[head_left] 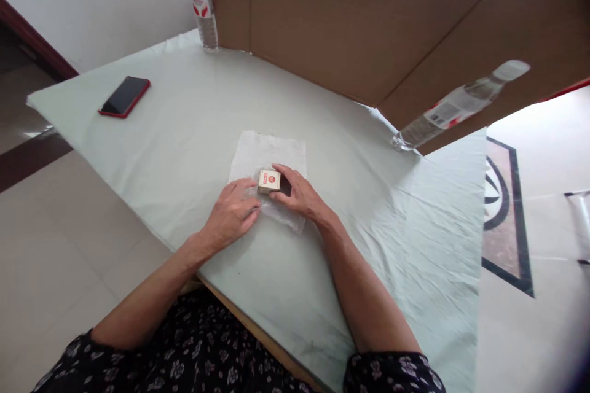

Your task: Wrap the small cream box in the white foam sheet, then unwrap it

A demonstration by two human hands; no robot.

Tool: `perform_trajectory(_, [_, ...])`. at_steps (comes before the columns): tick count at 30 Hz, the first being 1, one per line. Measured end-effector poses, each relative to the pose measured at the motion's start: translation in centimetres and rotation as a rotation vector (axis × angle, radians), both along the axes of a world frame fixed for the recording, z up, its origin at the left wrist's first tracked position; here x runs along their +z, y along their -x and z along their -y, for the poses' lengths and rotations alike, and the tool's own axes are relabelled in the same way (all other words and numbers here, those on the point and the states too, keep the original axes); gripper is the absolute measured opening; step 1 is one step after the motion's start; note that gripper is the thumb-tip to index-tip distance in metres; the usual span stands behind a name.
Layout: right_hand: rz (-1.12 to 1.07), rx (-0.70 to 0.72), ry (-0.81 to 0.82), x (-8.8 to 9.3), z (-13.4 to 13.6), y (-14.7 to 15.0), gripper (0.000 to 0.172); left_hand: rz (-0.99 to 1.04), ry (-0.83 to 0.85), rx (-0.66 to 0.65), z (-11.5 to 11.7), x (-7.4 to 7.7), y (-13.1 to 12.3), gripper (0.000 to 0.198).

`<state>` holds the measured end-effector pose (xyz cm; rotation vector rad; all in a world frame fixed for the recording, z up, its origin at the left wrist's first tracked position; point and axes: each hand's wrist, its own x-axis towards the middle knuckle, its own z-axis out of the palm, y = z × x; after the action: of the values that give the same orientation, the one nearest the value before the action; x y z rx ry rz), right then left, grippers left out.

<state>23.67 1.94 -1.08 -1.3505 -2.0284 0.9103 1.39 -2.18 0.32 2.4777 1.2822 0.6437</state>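
Note:
A small cream-coloured box [268, 180] with a red print on top sits on a sheet of bubble wrap [271, 146] in the middle of the table. My right hand [297, 193] grips the box from its right side, thumb at the near edge and fingers at the far edge. Just left of the box is my left hand [232, 210], its fingers apart and pointing toward it, with nothing held. Its fingertips rest at the left edge of the wrap. Part of the box's right side is hidden by my right hand.
A pale green cloth [175, 135] covers the table. At the left lies a phone [124, 97] in a red case. Large cardboard [322, 18] stands along the back, with one upright water bottle [203, 6] at its left and another water bottle [456, 109] at its right.

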Motion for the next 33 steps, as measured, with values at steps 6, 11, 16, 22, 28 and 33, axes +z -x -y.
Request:
perform_trajectory(6, [-0.246,0.042,0.223,4.5,1.0,-2.2,0.071,0.294,0.185,0.222,-1.8,1.3,-1.3,0.014])
perform_trajectory(11, [-0.088,-0.074,0.104,4.3,0.6,-2.3,0.059,0.302,0.272,0.233,-3.2,2.2,-2.1,0.013])
perform_trajectory(16, [-0.175,-0.121,0.102,2.4,0.0,-0.8,0.018,0.370,0.392,0.209,-4.3,1.9,-2.0,0.017])
perform_trajectory(22, [-0.310,-0.131,0.142,1.8,0.0,0.0,0.022,0.581,0.390,0.213,-4.3,0.7,-2.2,0.020])
perform_trajectory(28, [-0.261,-0.117,0.138,2.0,1.1,0.4,0.033,0.612,0.432,0.181,-3.1,0.9,-1.7,0.019])
perform_trajectory(33, [-0.247,-0.121,0.135,2.2,2.0,0.5,0.032,0.625,0.442,0.183,-2.4,0.8,-1.4,0.018])
